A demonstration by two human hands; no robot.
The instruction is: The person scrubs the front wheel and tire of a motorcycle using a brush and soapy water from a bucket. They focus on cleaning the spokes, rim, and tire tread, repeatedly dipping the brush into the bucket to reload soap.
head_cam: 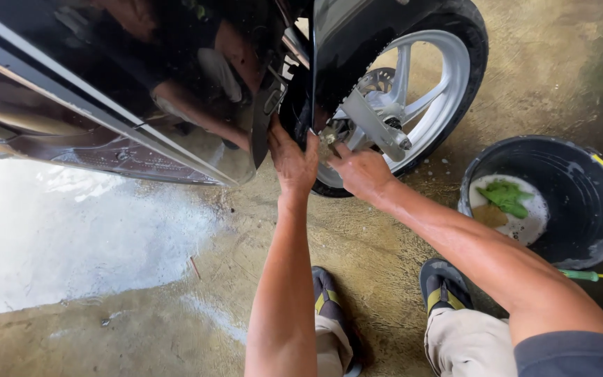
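Where the wet concrete floor (92,237) shines pale at the far left, a glossy black motorcycle body panel (106,91) above it, mirroring the crouched person. Next to the right, the left hand (293,157), arm stretched straight up from the bottom edge, palm against the lower edge of the black fairing near the wheel, fingers curled over and partly tucked behind it; loosely closed on that edge, though how firmly, impossible to tell. Just beside it, nearly touching, the right hand (361,171), forearm slanting in from the lower right, wrist bent, fingertips pushed in toward the hub of the rear wheel (413,91); fingers bunched narrow, whatever lies between them hidden. The wheel itself: silver cast spokes, black tyre, a silver swing-arm bar across the hub, specks of foam on the lower rim, standing upright on the floor above both hands. Below, two dark sandals with yellow straps (444,286), beige trouser legs at the bottom edge. Further right, well apart from the hands, a black bucket (581,209) with a yellow handle, soapy water inside, a green cloth (505,197) floating on the foam beside a tan sponge (488,215).
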